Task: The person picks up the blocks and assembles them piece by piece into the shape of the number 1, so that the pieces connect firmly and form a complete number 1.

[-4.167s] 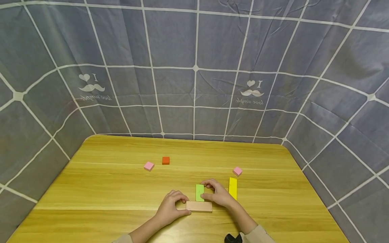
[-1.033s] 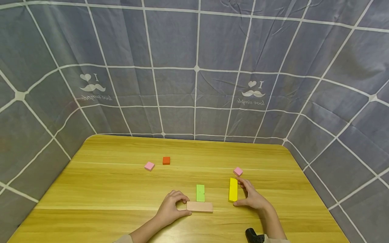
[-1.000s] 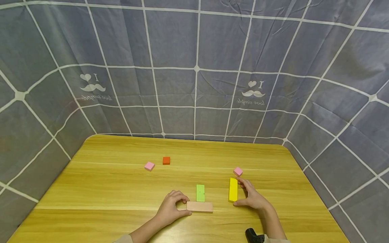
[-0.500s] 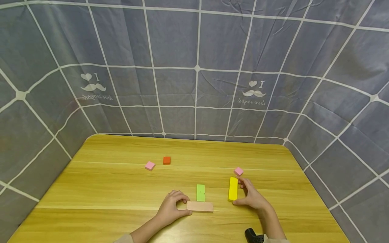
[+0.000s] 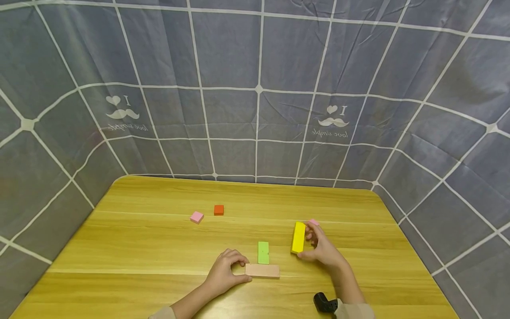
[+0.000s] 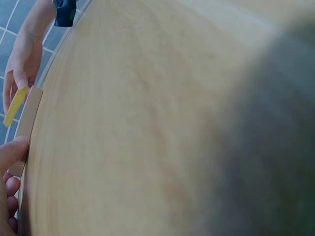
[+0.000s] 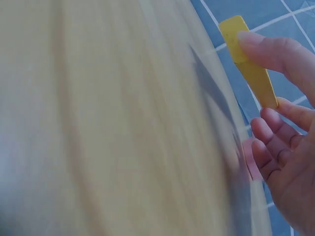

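Observation:
A yellow rectangular block is pinched lengthwise between the thumb and fingers of my right hand; in the right wrist view the yellow block is lifted above the table, its shadow below. My left hand holds the left end of a plain wooden block, thumb on the near side and fingers on the far side. This wooden block lies on the table in the left wrist view. A flat light green block lies just behind it, right at its far edge.
On the wooden table, a pink square block and a red square block lie at the back left. Another pink block is partly hidden behind my right hand. A black wrist device sits at my right cuff. A grey checked curtain surrounds the table.
My right hand has gone from the green block to the yellow block, then raised it and shifted it left and away from me. The left hand stays on the wooden block.

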A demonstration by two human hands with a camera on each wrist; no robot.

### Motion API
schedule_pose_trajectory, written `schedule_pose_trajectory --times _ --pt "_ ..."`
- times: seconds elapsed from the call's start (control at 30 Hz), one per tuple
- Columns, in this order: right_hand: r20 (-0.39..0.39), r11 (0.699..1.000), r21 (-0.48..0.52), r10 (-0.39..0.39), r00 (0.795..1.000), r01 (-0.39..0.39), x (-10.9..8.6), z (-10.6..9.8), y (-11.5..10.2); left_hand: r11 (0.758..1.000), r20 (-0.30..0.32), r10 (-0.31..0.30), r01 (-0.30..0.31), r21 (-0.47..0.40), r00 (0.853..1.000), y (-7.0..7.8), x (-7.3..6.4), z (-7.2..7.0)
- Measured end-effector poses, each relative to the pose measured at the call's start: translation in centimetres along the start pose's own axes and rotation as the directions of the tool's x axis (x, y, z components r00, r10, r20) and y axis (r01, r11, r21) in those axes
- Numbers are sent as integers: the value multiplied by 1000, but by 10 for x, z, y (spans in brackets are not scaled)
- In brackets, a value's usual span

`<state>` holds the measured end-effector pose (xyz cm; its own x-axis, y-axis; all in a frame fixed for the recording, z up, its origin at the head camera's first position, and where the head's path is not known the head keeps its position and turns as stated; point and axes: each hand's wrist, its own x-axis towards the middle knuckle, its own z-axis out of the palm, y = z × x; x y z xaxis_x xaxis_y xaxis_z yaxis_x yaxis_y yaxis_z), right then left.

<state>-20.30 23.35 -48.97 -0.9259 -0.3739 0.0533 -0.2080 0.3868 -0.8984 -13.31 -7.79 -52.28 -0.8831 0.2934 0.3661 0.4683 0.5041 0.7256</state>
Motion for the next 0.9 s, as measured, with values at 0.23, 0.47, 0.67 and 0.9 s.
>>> schedule_pose_trajectory --times 0.23,0.47,0.67,0.9 --pt "9 999 -1 -34 999 34 15 9 -7 1000 -3 10 -10 6 1000 -1 0 0" --pt "34 1000 1 -3 999 3 31 18 -9 1000 0 17 -17 6 1000 -1 0 1" --pt "61 999 -26 -34 998 35 46 25 -14 1000 3 10 -10 15 1000 0 1 1" --pt "115 999 25 -40 993 37 58 34 -26 1000 10 -2 2 10 1000 1 1 0"
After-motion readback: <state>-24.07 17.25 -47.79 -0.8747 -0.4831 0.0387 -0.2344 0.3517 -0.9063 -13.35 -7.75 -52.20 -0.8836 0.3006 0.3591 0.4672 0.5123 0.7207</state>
